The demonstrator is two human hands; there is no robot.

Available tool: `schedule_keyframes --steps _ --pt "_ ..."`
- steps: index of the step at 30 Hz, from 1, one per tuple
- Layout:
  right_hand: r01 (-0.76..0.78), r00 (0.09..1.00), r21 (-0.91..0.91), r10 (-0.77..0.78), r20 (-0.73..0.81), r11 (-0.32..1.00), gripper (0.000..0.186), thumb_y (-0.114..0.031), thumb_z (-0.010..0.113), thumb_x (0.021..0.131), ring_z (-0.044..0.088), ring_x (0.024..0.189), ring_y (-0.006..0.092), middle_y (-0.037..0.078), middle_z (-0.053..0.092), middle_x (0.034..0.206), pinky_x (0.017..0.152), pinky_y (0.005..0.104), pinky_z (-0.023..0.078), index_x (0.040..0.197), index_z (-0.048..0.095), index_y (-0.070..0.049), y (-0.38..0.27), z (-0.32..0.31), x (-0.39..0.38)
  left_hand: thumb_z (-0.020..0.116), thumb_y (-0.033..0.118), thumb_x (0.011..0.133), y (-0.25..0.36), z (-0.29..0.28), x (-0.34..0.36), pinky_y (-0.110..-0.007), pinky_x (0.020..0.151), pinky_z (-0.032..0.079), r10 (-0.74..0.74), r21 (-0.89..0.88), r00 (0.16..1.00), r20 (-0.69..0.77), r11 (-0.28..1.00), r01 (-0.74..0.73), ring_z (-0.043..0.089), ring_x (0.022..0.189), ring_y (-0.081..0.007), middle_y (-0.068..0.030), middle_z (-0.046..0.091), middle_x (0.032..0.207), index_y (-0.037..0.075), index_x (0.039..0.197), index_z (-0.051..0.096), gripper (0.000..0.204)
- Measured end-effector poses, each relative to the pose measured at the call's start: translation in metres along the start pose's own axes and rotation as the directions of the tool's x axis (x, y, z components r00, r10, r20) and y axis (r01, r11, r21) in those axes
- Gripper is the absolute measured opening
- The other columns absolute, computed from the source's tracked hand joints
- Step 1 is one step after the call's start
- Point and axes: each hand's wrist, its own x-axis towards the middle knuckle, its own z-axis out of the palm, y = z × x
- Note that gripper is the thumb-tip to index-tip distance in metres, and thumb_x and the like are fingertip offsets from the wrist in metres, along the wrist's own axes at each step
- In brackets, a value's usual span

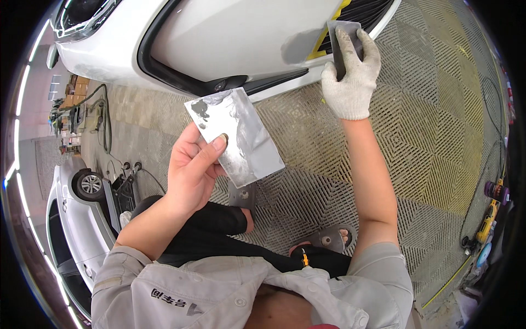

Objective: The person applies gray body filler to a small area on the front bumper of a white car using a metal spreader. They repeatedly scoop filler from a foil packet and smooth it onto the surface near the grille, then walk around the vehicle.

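A white car bumper (235, 41) fills the top of the head view, with a smooth grey patch (300, 47) beside yellow tape (319, 53) edging a black grille (368, 15). My bare left hand (189, 172) pinches a stiff rectangular sheet (256, 145), thumb on top; its face is grey and shiny white with dark smears. My right hand (353, 82), in a white knit glove, is closed around a dark grey block-like piece (337, 54) at the bumper's edge near the grille. Whether that piece touches the bumper I cannot tell.
Underfoot lies grey and yellowish floor grating (422, 137), with my sandals (329, 239) on it. A silver car (82, 219) stands at the left, near a hose (107, 126). Along the right edge lie a yellow tool (487, 219) and cables.
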Motion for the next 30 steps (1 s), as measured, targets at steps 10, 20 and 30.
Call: schedule_keyframes --steps 10,20,30 --pt "0.217 0.968 -0.003 -0.214 0.133 0.976 0.069 -0.004 0.075 0.072 0.061 0.112 0.0447 0.029 0.055 0.137 0.098 0.0536 0.053 0.137 0.068 -0.027 0.007 0.038 -0.060 0.053 0.008 0.107 -0.001 0.006 0.003 -0.038 0.084 0.066 -0.030 0.016 0.999 0.016 0.999 0.029 0.074 0.104 -0.0191 -0.0128 0.070 0.123 0.001 0.143 0.048 0.037" --pt "-0.149 0.933 0.693 -0.132 0.335 0.706 0.061 -0.002 0.064 0.072 0.052 0.133 0.0394 0.023 0.052 0.143 0.113 0.0498 0.046 0.134 0.068 -0.004 -0.027 -0.062 -0.034 0.052 0.009 0.108 -0.004 0.012 0.020 -0.039 0.084 0.067 0.025 0.022 0.997 0.076 0.999 -0.027 0.075 0.105 -0.0209 -0.0130 0.070 0.124 0.003 0.147 0.043 0.040" --pt "-0.230 0.800 0.772 -0.337 0.497 0.592 0.058 -0.008 0.066 0.073 0.058 0.128 0.0383 0.021 0.057 0.139 0.110 0.0462 0.048 0.130 0.072 -0.007 -0.018 -0.076 -0.029 0.050 0.006 0.108 -0.004 0.017 0.022 -0.036 0.073 0.069 0.244 -0.016 0.967 0.077 0.970 -0.243 0.077 0.097 -0.0241 -0.0153 0.071 0.119 0.007 0.144 0.042 0.036"
